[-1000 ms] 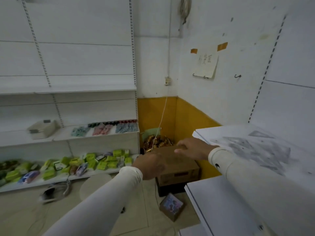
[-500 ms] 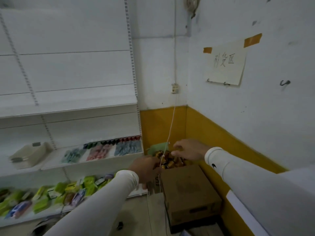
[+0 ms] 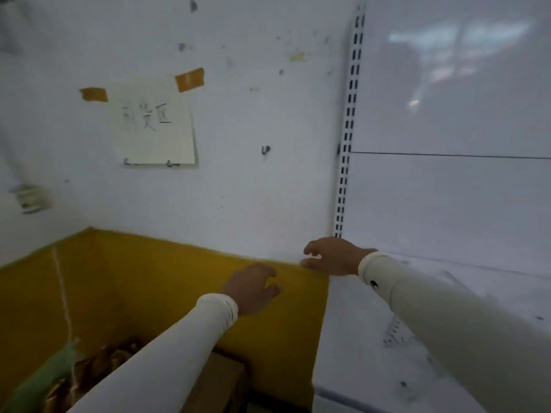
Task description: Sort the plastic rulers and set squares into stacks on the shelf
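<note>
A white shelf (image 3: pixel 357 347) fills the lower right of the head view. Faint clear plastic rulers and set squares (image 3: pixel 396 335) lie on it, blurred and partly hidden under my right sleeve. My right hand (image 3: pixel 331 256) hovers at the shelf's far left corner, fingers loosely curled and holding nothing. My left hand (image 3: pixel 253 286) is stretched out in front of the yellow wall band, left of the shelf, fingers relaxed and empty. Both arms wear white sleeves.
A slotted white upright (image 3: pixel 348 129) runs up the back panel above the shelf. A taped paper note (image 3: pixel 155 126) hangs on the white wall. Below left stand a cardboard box (image 3: pixel 220 380) and a bag of gold-coloured items (image 3: pixel 98 368).
The view has swung right and up, away from the stocked shelves at the left. Both hands moved right with it; the right hand now reaches the white shelf's corner.
</note>
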`<state>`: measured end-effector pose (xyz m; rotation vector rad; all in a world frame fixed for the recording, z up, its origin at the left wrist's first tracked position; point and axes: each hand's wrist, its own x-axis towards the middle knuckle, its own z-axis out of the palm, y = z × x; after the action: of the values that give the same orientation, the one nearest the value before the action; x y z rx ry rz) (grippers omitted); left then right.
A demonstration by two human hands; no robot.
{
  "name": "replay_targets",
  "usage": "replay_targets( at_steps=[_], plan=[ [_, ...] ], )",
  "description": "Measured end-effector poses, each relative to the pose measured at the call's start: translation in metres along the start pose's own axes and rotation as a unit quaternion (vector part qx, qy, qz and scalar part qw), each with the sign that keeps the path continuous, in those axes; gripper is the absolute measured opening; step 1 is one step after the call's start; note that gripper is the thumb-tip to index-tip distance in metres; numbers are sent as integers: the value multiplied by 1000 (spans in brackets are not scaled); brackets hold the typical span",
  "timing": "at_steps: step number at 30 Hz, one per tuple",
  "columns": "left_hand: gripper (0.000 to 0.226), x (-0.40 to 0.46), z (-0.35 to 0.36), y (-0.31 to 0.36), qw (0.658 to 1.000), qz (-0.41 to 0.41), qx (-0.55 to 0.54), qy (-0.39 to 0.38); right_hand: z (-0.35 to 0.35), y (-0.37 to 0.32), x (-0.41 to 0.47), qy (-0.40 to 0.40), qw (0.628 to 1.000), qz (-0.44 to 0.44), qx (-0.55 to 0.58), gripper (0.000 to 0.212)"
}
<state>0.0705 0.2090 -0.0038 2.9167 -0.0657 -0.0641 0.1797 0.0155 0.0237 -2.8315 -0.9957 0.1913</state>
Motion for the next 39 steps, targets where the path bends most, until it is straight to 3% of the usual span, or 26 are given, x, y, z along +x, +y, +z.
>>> replay_targets(
  at_steps=[7, 13, 19, 27, 32, 39],
  plan=[
    [47, 65, -1, 75, 978, 208, -12, -29, -14, 69, -113, 52, 971, 233, 22, 53],
    [54, 86, 20, 133, 952, 303, -6, -34, -4, 94, -206, 66, 933, 350, 41, 56],
    [56, 113, 29, 170, 966, 256, 25, -9, 9, 117, -250, 76, 915, 393, 54, 54],
    [63, 138, 51, 190, 984, 158, 77, -13, 14, 148, -256, 74, 924, 369, 61, 52],
    [62, 137, 46, 186, 991, 122, 20, -43, 13, 156, -236, 84, 938, 332, 57, 50],
    [48, 125, 30, 159, 985, 154, -11, -76, 14, 141, -194, 82, 948, 300, 67, 56]
  ],
)
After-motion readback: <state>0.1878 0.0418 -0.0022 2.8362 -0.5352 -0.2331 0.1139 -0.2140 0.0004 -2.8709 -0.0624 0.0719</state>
